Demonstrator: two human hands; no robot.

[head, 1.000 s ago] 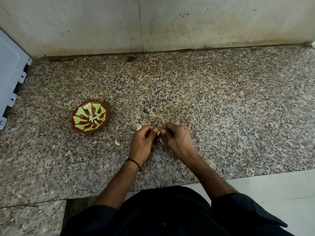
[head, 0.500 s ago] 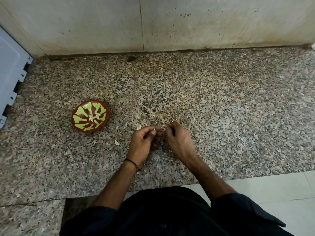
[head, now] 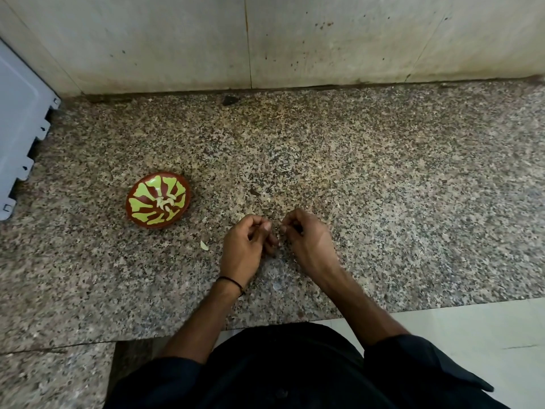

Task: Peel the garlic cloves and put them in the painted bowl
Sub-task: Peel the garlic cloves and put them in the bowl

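At centre frame, whether anything is held inside the curled fingers of the left hand and right hand cannot be told. The grey panel is cut off by the left edge, and the dark clothing by the bottom edge.

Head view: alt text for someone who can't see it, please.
A person's left hand and right hand, fingers curled, nearly meet over a speckled granite counter; anything held is too small to see. To their left, a painted bowl holds several peeled garlic cloves.

Left grip, right grip: fingers curled, tips close, not touching
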